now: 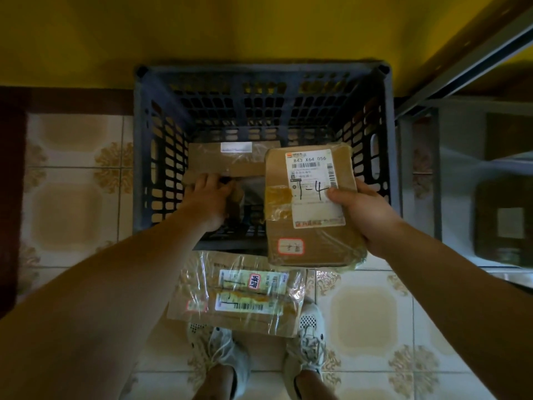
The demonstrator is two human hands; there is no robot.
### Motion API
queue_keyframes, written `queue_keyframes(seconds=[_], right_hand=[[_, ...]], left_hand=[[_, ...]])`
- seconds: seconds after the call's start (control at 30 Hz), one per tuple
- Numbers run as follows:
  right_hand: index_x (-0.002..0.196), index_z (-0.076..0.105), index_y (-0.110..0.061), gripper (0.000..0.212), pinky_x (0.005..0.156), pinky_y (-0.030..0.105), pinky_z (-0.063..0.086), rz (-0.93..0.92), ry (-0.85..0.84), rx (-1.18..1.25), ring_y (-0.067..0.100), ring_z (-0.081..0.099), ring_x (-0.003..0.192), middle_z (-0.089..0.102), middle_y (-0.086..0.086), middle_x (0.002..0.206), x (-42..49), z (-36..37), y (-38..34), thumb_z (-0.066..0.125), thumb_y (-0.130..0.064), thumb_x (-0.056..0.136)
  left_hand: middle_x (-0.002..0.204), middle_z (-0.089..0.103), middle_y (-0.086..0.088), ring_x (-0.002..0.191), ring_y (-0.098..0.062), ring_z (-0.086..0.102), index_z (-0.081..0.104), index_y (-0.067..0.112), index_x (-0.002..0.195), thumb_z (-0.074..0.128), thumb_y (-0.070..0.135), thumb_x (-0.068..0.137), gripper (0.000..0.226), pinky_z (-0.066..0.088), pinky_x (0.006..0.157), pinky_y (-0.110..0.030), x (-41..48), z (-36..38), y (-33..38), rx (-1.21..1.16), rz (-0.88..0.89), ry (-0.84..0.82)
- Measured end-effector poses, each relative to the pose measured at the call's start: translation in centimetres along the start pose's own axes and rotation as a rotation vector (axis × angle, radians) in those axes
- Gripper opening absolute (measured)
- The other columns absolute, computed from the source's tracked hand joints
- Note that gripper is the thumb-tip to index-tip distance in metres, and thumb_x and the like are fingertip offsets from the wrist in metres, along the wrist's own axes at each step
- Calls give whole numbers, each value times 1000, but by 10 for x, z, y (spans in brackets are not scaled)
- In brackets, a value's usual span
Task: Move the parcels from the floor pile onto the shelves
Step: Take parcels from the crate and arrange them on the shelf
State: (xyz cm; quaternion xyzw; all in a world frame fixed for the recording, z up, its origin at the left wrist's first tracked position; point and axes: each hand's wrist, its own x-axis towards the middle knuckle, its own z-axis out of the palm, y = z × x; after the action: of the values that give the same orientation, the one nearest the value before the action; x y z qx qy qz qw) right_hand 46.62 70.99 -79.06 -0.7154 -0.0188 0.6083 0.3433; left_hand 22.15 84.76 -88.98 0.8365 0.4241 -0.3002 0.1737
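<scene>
While standing in pale shoes (pixel 219 350) on a patterned tile floor (pixel 366 313), looks down at 6 o'clock on a taped parcel (pixel 239 295) lying flat just ahead of the toes. Grips at 3 o'clock, in the right hand (pixel 363 209), a brown labelled parcel (pixel 311 203) marked "T-4", thumb across the label, over the dark crate's (pixel 259 82) near right corner. Reaches at 9 o'clock with the left hand (pixel 207 197) into the crate, fingers bent at the edge of a flat cardboard parcel (pixel 225 160) on its bottom; cannot tell whether gripping. Farther, at 2 o'clock, grey metal shelves (pixel 461 116); at 12, a yellow wall (pixel 259 30).
</scene>
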Motion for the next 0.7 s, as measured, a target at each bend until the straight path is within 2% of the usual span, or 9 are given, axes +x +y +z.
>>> queue_keyframes(seconds=[0.1, 0.17, 0.27, 0.33, 0.43, 0.53, 0.6, 0.7], right_hand=[[128, 59, -28, 34, 72, 39, 59, 15, -2, 8, 24, 73, 93, 74, 2, 108, 0, 4, 0, 59, -16, 97], [128, 59, -28, 34, 70, 39, 59, 19, 1, 15, 23, 74, 91, 75, 2, 107, -3, 5, 1, 59, -16, 96], [128, 59, -27, 35, 77, 42, 59, 25, 32, 22, 24, 73, 93, 74, 2, 107, -13, 5, 3, 62, -17, 94], [129, 59, -27, 37, 78, 42, 59, 23, 72, 20, 23, 72, 94, 74, 0, 107, -25, 8, 2, 64, -16, 93], [131, 57, -28, 41, 75, 40, 58, 15, 103, 52, 22, 71, 95, 72, 0, 110, -55, 18, -9, 65, -16, 92], [132, 56, -28, 43, 79, 42, 58, -5, 108, 74, 24, 70, 97, 71, 1, 113, -92, 28, -29, 66, -15, 92], [133, 56, -29, 44, 87, 47, 56, -32, 100, 65, 26, 69, 100, 70, 2, 117, -121, 33, -46, 66, -15, 92], [125, 57, -29, 36, 77, 40, 56, -95, 61, 55, 26, 68, 98, 70, 2, 117, -176, 41, -77, 63, -13, 94]], left_hand=[[140, 30, -9, 136, -34, 22, 38, 36, 141, 64, 32, 86, 61, 17, 114, -53, -2, -3, 0, 82, -22, 46], [138, 35, -8, 135, -34, 25, 43, 34, 138, 59, 31, 89, 52, 20, 114, -52, -8, -4, -7, 55, -53, 84], [137, 44, -10, 132, -36, 31, 47, 25, 136, 51, 29, 94, 42, 27, 109, -51, -27, -14, -19, -138, -130, 162], [126, 54, -9, 123, -36, 43, 55, 20, 127, 54, 34, 93, 37, 39, 101, -50, -45, -29, -25, -283, -162, 234], [107, 64, -3, 103, -29, 58, 63, 22, 111, 60, 37, 89, 27, 51, 87, -46, -83, -58, -27, -500, -202, 271], [107, 64, 3, 99, -19, 60, 62, 21, 114, 60, 33, 92, 25, 51, 84, -35, -129, -96, -24, -669, -222, 316], [102, 59, 4, 96, -17, 57, 59, 14, 117, 58, 30, 95, 27, 42, 79, -28, -165, -132, -18, -770, -267, 387], [83, 49, 4, 89, -23, 53, 54, 8, 116, 60, 26, 91, 31, 39, 77, -32, -226, -185, -4, -1064, -321, 517]])
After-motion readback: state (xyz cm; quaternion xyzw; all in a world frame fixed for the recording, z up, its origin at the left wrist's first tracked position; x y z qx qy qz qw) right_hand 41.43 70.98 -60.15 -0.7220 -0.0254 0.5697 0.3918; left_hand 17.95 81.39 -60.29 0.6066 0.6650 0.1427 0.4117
